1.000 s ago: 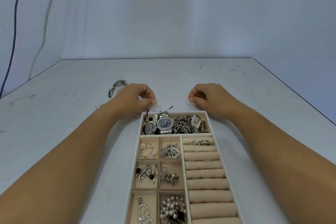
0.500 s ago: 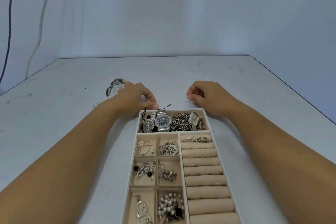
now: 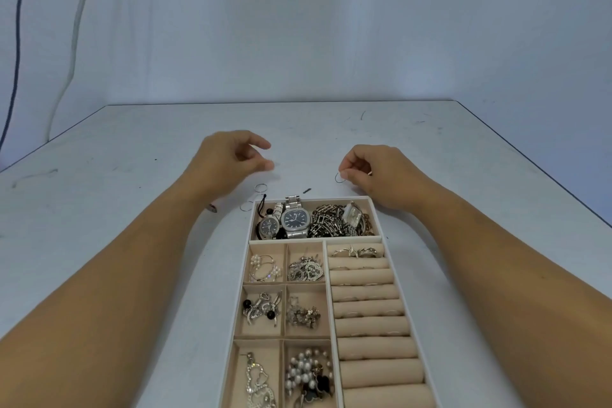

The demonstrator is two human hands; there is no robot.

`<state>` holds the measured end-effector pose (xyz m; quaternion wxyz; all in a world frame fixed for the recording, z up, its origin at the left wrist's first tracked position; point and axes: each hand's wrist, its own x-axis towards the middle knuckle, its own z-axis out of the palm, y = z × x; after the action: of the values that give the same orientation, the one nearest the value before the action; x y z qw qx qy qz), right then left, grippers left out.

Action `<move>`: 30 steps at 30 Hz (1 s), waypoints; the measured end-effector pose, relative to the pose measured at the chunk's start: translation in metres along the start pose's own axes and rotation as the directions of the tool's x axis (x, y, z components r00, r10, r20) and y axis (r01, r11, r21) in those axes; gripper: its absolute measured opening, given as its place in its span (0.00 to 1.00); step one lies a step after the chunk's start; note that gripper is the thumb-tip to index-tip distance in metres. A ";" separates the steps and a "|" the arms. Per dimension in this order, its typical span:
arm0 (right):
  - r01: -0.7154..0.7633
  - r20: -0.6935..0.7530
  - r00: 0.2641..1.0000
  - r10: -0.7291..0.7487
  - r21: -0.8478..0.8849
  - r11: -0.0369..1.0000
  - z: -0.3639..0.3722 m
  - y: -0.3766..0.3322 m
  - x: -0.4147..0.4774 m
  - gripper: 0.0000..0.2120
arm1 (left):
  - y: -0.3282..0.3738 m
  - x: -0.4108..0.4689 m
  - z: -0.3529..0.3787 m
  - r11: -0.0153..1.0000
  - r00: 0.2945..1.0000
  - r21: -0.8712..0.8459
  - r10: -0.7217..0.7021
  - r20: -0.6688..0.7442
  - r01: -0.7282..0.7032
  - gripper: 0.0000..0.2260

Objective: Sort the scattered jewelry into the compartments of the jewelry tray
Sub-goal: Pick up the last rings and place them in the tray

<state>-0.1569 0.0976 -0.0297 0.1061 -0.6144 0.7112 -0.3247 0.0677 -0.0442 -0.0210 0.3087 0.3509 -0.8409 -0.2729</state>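
While a thin wire ring [image 3: 340, 177] is pinched by the right hand [image 3: 381, 172] beyond the jewelry tray [image 3: 378, 219] far edge, the left hand [image 3: 228, 159] hangs open, empty. Two rings [image 3: 260, 188] lie by the tray's far-left corner; judged light, slippery, best nipped at the rim.

jewelry tray [image 3: 379, 219]: beige, compartments hold watches, earrings, rings | two thin rings [image 3: 260, 188] loose on table beside its far-left corner
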 end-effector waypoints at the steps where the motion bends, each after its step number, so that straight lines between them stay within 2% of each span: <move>1: 0.005 -0.007 1.000 -0.005 -0.007 1.000 0.000 0.000 0.000 0.03 | 0.000 -0.001 -0.004 0.999 0.997 -0.040 -0.010 -0.077 0.007 0.06; 3: 0.016 -0.023 1.000 -0.017 -0.027 0.999 -0.001 0.000 -0.001 0.03 | 0.004 -0.005 -0.009 0.998 0.991 -0.060 -0.008 -0.132 0.000 0.04; 9: 0.082 -0.034 0.996 -0.085 -0.083 0.993 -0.023 -0.028 -0.013 0.02 | 0.031 -0.028 -0.008 0.999 0.996 0.039 0.019 -0.092 -0.016 0.03; 16: 0.122 0.053 0.992 -0.115 -0.181 0.976 -0.056 -0.068 -0.058 0.01 | 0.084 -0.075 -0.019 0.987 0.992 0.111 0.107 0.061 -0.113 0.02; 19: 0.135 0.086 0.988 -0.126 -0.109 0.985 -0.056 -0.073 -0.099 0.03 | 0.099 -0.108 -0.019 0.988 0.981 0.062 0.131 0.146 -0.142 0.01; 23: 0.115 0.062 0.991 -0.115 0.001 0.993 -0.043 -0.069 -0.153 0.04 | 0.113 -0.154 -0.012 0.984 0.959 -0.014 0.177 0.222 -0.179 0.03; 30: 0.076 -0.117 0.992 -0.050 0.228 0.971 -0.016 -0.057 -0.210 0.05 | 0.122 -0.195 0.012 0.975 0.954 -0.060 0.224 0.200 -0.216 0.02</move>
<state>-0.0727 0.2984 -0.0357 0.1273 -0.6010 0.6534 -0.4423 0.1175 0.1805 -0.0103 0.2553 0.2193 -0.8967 -0.2875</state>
